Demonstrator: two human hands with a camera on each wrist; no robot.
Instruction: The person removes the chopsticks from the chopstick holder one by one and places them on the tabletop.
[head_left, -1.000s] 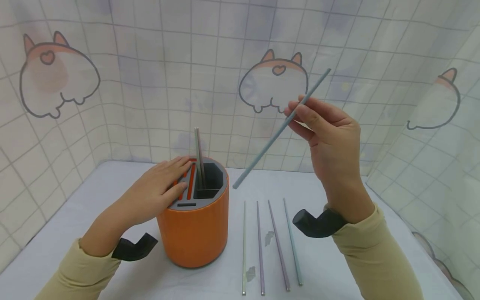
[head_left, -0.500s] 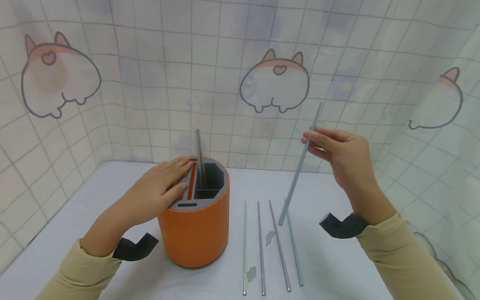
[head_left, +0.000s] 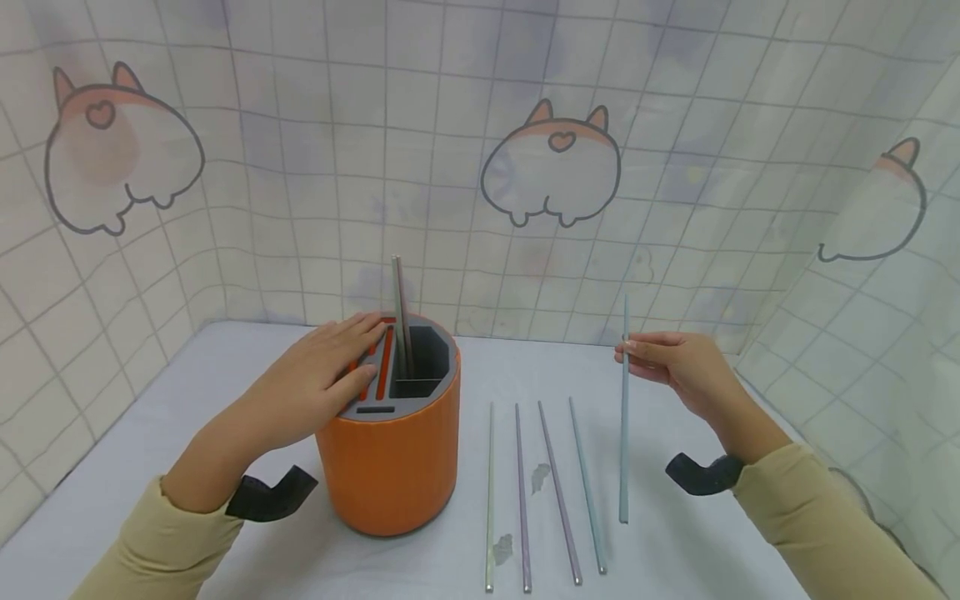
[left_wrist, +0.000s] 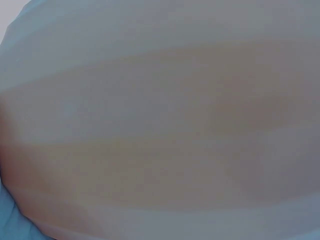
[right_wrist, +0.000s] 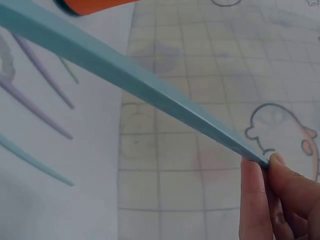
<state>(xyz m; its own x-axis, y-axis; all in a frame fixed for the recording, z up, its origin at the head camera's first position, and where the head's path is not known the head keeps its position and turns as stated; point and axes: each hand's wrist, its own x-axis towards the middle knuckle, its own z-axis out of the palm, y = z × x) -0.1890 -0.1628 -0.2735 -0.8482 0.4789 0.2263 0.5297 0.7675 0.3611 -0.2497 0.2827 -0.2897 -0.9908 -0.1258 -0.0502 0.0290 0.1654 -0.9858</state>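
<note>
Across the lower part of the head view runs our bench, covered in a smooth pale sheet, with a soft tiled curtain printed with rounded cartoon animals closing it in at the back and at both sides.

At lower left of the frame, our left hand lies flat on top of the orange holder, its fingers straight and spread over the grey slotted lid, gripping nothing. That holder is a smooth, round tub; its grey insert has red-lined slots and one deep dark pocket, where a pair of thin grey sticks stands upright. Our left wrist view shows only a blurred pale surface.

Right of the tub, near the lower centre, four slim chopsticks lie side by side on the sheet, pale green, lilac and blue, straight and matte.

Just right of them is the blue chopstick, squared in section, held almost upright with its lower tip down by the sheet. Our right hand pinches it near its top between thumb and fingers, which are curled around it.
</note>
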